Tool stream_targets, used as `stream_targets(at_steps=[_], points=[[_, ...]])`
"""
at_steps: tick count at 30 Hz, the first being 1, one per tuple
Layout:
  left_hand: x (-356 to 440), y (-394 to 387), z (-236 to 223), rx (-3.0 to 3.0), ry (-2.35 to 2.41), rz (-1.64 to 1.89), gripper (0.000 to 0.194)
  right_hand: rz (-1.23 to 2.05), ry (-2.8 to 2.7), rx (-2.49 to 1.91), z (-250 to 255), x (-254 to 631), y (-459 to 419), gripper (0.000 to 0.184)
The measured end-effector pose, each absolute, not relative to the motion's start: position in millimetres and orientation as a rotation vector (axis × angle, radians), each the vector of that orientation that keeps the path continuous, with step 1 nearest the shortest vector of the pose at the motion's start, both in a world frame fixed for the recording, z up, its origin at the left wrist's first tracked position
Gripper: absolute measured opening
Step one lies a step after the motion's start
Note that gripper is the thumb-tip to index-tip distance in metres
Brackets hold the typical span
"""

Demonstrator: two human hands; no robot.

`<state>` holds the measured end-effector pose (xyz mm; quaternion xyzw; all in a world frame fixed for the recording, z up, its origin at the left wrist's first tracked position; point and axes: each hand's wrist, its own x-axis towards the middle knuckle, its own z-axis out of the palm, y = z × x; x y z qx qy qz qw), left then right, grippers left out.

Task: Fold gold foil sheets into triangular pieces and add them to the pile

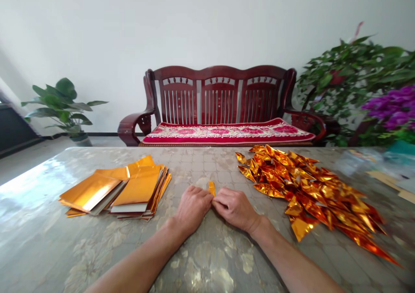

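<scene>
Between my two hands, a small strip of gold foil paper (212,188) sticks up at the middle of the table. My left hand (195,204) has its fingers curled in and pinches the paper from the left. From the right, my right hand (234,206) grips it too, thumb and fingers pressed together. Most of the paper is hidden by the fingers. Left of my hands lies a stack of flat gold foil sheets (136,189). To the right spreads a heap of folded gold foil pieces (301,180), shiny and pointed.
The table (201,262) has a patterned, glossy cover. Clear plastic bags (359,161) and tan card pieces (385,180) lie at its right side. Beyond the far edge stands a wooden bench (218,94) with a red floral cushion (227,131). Potted plants (66,104) flank it.
</scene>
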<state>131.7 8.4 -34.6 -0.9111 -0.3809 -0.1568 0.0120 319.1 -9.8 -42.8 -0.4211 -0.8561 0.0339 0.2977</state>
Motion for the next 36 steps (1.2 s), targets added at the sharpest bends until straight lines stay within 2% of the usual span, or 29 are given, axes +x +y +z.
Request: stream_targets(at_steps=[3, 6, 11, 15, 22, 30, 33, 36], points=[[133.7, 6.4, -37.6, -2.853, -1.262, -0.747, 0.022, 0.321, -2.038, -1.078, -39.0, 323.3, -8.0, 0.026], [133.7, 6.4, -44.0, -2.877, -1.508, -1.372, 0.023, 0.455, -1.749, -1.064, -36.6, 332.3, -1.0, 0.026], [137.7, 9.9, -50.4, -2.638, -2.009, -2.385, 0.031, 0.881, -1.497, -1.045, -40.1, 338.8, 9.1, 0.039], [143.6, 10.6, -48.8, -2.435, -2.184, -2.785, 0.041, 0.869, -1.454, -1.06, -41.4, 334.7, 9.5, 0.037], [145.4, 10.3, -47.9, -2.498, -2.191, -2.879, 0.043, 0.857, -1.393, -1.116, -36.5, 328.1, 6.0, 0.028], [141.0, 14.4, -45.9, -2.396, -2.042, -2.873, 0.026, 0.79, -1.375, -1.138, -38.7, 326.6, 5.9, 0.024], [138.3, 17.1, -45.6, -2.465, -1.939, -2.752, 0.022, 0.689, -1.448, -1.136, -36.3, 328.8, 3.8, 0.02], [134.8, 18.5, -44.4, -2.539, -1.912, -2.434, 0.016, 0.579, -1.506, -1.087, -33.3, 329.4, 1.4, 0.017]])
